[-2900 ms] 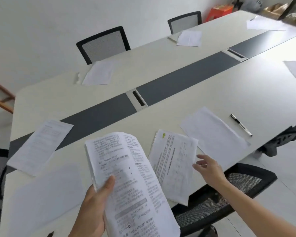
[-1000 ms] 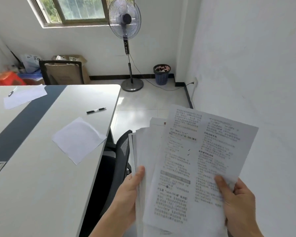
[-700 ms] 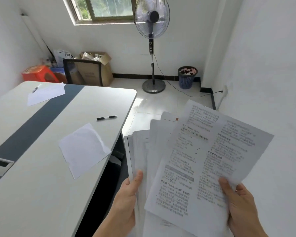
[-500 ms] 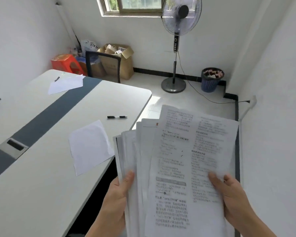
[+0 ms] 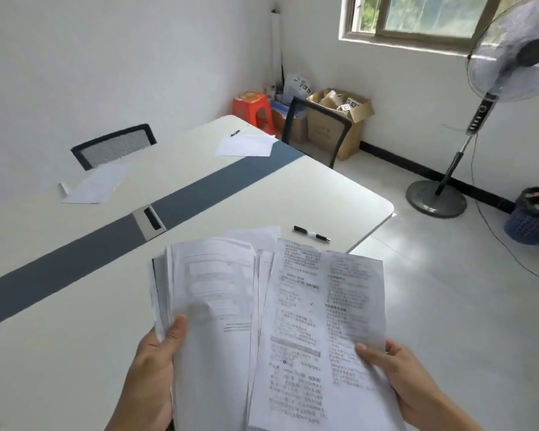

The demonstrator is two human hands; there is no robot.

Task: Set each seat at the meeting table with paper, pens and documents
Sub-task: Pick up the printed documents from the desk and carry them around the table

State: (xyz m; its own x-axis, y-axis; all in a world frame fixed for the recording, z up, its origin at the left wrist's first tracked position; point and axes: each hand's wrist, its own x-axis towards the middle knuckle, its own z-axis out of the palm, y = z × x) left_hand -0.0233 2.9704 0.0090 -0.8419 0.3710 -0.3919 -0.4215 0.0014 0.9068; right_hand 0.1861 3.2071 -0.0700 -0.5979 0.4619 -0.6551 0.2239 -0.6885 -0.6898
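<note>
Up close, the left hand (image 5: 156, 365) grips a thick stack of documents (image 5: 212, 306) with its thumb pressed across the front, fingers hidden behind, while the right hand (image 5: 408, 381) pinches a single printed sheet (image 5: 321, 321) by its lower right edge, thumb on top; that sheet overlaps the stack's right side. Both are held above the near edge of the meeting table (image 5: 75, 321). Just beyond the papers a black pen (image 5: 311, 234) lies on the tabletop near the rounded corner, with a blank sheet (image 5: 255, 234) partly hidden beside it. Farther off, a paper (image 5: 94, 183) rests before a mesh chair (image 5: 115, 146), and another paper (image 5: 246, 145) with a pen (image 5: 235, 133) sits at the table's far end
</note>
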